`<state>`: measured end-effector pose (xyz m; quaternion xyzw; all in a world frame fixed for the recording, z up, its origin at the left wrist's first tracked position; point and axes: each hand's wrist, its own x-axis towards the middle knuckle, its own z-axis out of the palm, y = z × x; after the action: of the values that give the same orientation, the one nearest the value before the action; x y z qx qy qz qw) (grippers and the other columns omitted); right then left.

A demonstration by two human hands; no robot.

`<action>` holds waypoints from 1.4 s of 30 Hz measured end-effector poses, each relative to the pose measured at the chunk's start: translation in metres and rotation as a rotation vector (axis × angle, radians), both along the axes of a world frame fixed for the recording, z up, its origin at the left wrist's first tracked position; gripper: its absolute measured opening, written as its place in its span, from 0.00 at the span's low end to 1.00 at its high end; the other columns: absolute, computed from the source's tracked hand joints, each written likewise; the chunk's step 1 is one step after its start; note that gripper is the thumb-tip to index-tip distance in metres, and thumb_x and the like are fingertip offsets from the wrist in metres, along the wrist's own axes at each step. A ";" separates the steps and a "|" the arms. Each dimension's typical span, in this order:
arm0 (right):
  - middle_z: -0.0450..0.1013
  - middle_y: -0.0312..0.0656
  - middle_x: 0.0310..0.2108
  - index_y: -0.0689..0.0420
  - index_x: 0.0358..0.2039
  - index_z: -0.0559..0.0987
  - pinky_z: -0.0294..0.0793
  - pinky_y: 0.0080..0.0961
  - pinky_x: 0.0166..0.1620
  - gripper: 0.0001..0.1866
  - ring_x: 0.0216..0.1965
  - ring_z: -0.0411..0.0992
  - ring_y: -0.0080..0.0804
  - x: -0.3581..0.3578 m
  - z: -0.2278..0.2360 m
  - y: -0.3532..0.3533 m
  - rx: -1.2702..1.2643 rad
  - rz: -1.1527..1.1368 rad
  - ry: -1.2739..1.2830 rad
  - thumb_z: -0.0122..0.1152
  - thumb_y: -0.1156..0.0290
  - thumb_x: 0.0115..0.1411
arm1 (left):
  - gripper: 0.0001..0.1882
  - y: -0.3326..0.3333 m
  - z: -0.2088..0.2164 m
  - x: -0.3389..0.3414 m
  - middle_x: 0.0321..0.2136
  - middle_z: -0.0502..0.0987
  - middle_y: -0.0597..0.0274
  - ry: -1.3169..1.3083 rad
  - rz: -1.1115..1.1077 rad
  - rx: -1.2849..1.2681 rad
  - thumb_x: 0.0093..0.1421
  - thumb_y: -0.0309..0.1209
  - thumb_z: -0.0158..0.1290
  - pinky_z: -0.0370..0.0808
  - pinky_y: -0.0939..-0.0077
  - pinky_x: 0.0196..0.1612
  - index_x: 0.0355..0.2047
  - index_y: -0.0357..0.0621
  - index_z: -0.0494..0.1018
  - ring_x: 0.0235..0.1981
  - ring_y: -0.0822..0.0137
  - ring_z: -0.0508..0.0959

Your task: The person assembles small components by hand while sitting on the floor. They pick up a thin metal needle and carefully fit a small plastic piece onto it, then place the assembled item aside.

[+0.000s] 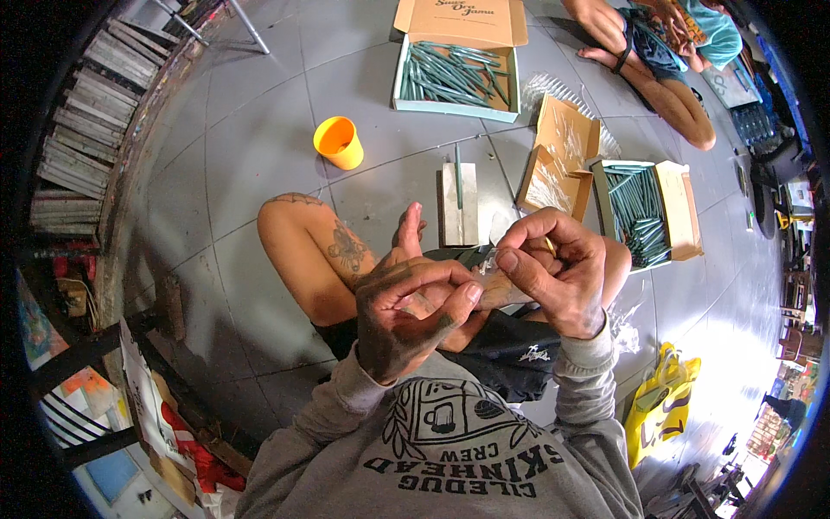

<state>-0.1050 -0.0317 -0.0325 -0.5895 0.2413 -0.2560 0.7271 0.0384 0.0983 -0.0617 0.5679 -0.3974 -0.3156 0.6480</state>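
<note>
Both hands are raised over my crossed legs, close together. My right hand (558, 268) pinches a small clear plastic piece (489, 259) between thumb and forefinger. My left hand (415, 313) is closed, thumb against the curled forefinger; whatever it may hold is too small to make out. Just beyond the hands, a pale grey block (450, 227) lies on the floor with one slim dark green, pen-like stick (458, 177) on top. Farther off, an open box (450, 107) holds many such sticks. A second open box (680, 208) at the right is also full of them.
Between the boxes stands an open brown carton (584, 138) with clear plastic bits. An orange cup (338, 143) sits on the tiled floor (251, 156). A yellow bag (664, 402) lies at my right. Another person (666, 95) sits at the far right. Wooden slats (95, 112) line the left.
</note>
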 end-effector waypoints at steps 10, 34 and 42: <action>0.76 0.42 0.35 0.69 0.38 0.76 0.76 0.18 0.40 0.07 0.38 0.75 0.22 0.004 -0.001 -0.003 -0.019 -0.026 -0.013 0.62 0.83 0.59 | 0.03 0.003 -0.004 -0.006 0.23 0.80 0.65 0.055 0.030 0.100 0.53 0.23 0.61 0.37 0.40 0.70 0.26 0.37 0.79 0.41 0.69 0.78; 0.78 0.44 0.47 0.61 0.50 0.78 0.72 0.31 0.53 0.18 0.50 0.74 0.32 0.005 -0.203 -0.036 0.068 -0.295 0.111 0.59 0.62 0.64 | 0.14 -0.083 -0.160 -0.021 0.31 0.80 0.69 -0.102 0.253 0.111 0.61 0.36 0.62 0.65 0.83 0.51 0.38 0.36 0.82 0.32 0.79 0.73; 0.80 0.46 0.37 0.68 0.44 0.80 0.81 0.25 0.44 0.13 0.37 0.79 0.30 0.018 -0.188 -0.023 0.091 -0.408 0.135 0.64 0.73 0.62 | 0.10 -0.083 -0.153 -0.024 0.30 0.75 0.67 0.173 0.231 0.162 0.63 0.36 0.59 0.61 0.66 0.57 0.36 0.43 0.83 0.37 0.70 0.71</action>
<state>-0.0873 -0.0542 -0.2202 -0.5109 0.4151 -0.3464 0.6684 0.0142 0.0150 -0.2150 0.6309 -0.2455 -0.3179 0.6639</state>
